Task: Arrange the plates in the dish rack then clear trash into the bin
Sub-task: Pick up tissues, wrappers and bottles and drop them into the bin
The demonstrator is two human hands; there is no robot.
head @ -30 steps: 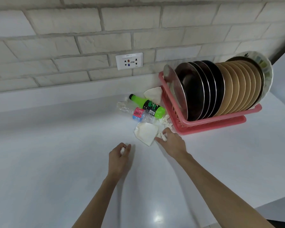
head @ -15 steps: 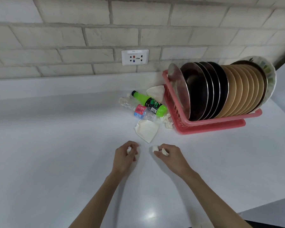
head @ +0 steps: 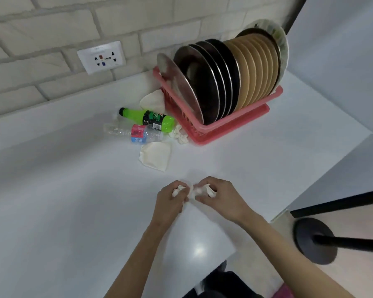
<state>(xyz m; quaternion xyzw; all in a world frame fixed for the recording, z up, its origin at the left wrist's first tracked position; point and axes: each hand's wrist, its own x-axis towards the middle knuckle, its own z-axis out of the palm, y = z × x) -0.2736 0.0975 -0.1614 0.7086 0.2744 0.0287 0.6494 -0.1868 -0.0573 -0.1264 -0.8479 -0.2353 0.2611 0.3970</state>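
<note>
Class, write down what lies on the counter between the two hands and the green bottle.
The head view shows a white paper napkin, then a clear bottle with a red and blue label, just beside the green bottle.

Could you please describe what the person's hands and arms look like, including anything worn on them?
The left hand and right hand are bare: no gloves, rings, watch or bracelets show. The left forearm and right forearm are uncovered, with no sleeves in view. A bit of pink fabric shows beside the right arm at the bottom.

bare counter [head: 52,211] left, bottles [head: 151,121] crowding rack [head: 235,123]
</note>
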